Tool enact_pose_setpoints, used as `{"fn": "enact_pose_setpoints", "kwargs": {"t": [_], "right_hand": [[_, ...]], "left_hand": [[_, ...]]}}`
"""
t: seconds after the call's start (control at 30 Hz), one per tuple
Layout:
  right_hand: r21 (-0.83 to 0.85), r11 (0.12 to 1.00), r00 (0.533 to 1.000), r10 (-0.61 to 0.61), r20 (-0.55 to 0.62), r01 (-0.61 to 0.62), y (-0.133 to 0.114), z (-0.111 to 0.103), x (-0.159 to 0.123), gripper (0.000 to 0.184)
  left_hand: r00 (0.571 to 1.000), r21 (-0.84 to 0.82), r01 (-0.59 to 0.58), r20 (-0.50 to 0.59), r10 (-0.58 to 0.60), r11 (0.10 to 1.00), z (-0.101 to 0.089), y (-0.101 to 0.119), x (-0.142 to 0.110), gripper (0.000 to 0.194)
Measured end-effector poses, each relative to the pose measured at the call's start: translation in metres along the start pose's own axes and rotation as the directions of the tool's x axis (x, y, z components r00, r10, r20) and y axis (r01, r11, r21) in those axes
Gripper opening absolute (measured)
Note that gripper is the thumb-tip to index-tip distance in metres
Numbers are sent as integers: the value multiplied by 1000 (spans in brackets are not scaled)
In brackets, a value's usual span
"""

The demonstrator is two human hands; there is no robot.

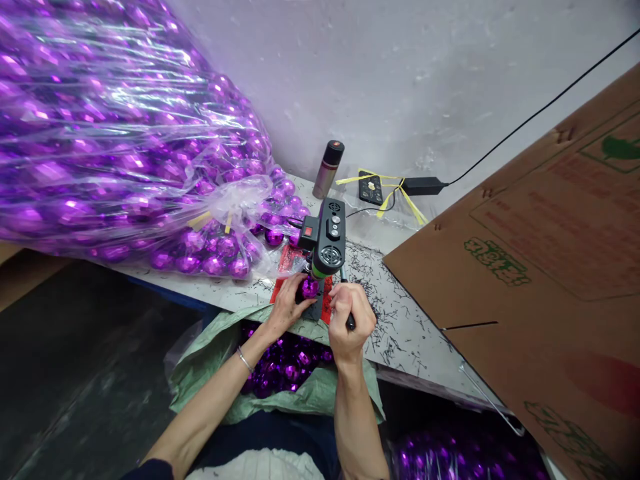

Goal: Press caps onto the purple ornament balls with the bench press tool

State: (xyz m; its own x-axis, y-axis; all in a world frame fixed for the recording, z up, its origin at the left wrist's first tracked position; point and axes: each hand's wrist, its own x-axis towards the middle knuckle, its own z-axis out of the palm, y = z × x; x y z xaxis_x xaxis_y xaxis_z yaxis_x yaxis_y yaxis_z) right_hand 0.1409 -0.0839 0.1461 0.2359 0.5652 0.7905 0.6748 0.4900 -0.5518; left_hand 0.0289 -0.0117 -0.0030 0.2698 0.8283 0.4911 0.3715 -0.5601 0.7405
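Note:
A shiny purple faceted ball (310, 287) sits beneath the head of a small black bench machine (331, 237). My left hand (290, 298) grips the ball from its left side, thumb below and fingers above. My right hand (352, 316) is wrapped round the machine's lever handle (351, 323), whose black end pokes out under the fist. A red sheet (280, 283) lies under the machine. Below the table edge, an open green sack (200, 363) holds many more purple balls (287, 371).
A huge clear bag of purple balls (125, 153) fills the left. A bottle (329, 169), a phone-like black object (370, 188) and a black power adapter (423, 186) stand behind. A cardboard box (540, 287) leans at right. Dark scraps (395, 320) litter the tabletop.

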Motion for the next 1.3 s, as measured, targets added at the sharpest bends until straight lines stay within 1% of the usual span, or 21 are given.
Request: {"fn": "enact_pose_setpoints", "kwargs": {"t": [0.13,0.23,0.37,0.57,0.67,0.83,1.03,1.17,1.3], "right_hand": [[-11,1000,1000,-18,-7,18,2,2,-6,28],[-6,1000,999,-26,-29,26,6,6,-16,28],[-12,999,997,-54,-56,53,18,13,-33,27],[1,996,992,-88,-91,89,35,22,-51,26],[5,997,990,-82,-118,83,38,25,-54,27],[7,997,988,-75,-138,77,41,27,-57,27],[-18,998,988,-69,-138,67,45,28,-60,28],[3,995,982,-95,-161,97,49,32,-60,29],[7,990,973,-140,-184,144,54,36,-62,30]], "left_hand": [[1000,2,-4,-5,4,1000,0,-3,-1,55],[999,-16,-34,-3,34,999,1,-5,-2,54],[999,-23,-38,-22,38,999,2,-5,-4,52],[1000,-9,-31,-1,31,999,1,-5,-3,52],[999,-24,-44,-5,44,999,1,-4,-3,52],[1000,-36,9,11,-9,999,2,-5,-3,54],[1000,-65,24,17,-23,998,3,-6,-3,53],[1000,-70,-6,3,6,998,4,-6,-2,53],[1000,-65,4,3,-4,998,5,-6,-3,52]]}}
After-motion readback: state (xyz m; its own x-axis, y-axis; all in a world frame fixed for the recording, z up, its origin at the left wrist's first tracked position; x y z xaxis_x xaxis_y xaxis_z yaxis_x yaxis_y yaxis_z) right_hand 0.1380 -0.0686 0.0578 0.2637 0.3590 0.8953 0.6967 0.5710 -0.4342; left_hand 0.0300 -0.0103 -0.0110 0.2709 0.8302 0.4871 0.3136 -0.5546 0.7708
